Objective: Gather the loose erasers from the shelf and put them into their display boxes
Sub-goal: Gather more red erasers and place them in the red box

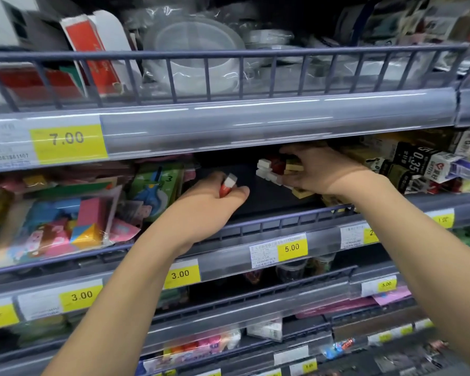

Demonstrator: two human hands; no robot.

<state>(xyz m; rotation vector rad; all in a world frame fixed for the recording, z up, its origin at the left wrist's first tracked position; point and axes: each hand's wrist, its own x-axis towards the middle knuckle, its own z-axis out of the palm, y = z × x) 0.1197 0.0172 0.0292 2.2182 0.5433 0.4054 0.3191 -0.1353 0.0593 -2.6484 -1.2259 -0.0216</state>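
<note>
L hand (215, 196) on shelf (269, 196), fingers curled round red-white eraser (228, 185). R hand (318, 169) just beside, grips bunch of erasers (278, 169), white, red, yellow.

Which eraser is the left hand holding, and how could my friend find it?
Find the yellow 7.00 price tag, then look down to the dark shelf below it. The left hand pinches one eraser there. It is white with a red sleeve and sits alone, apart from the pile of erasers under the right hand.
</note>
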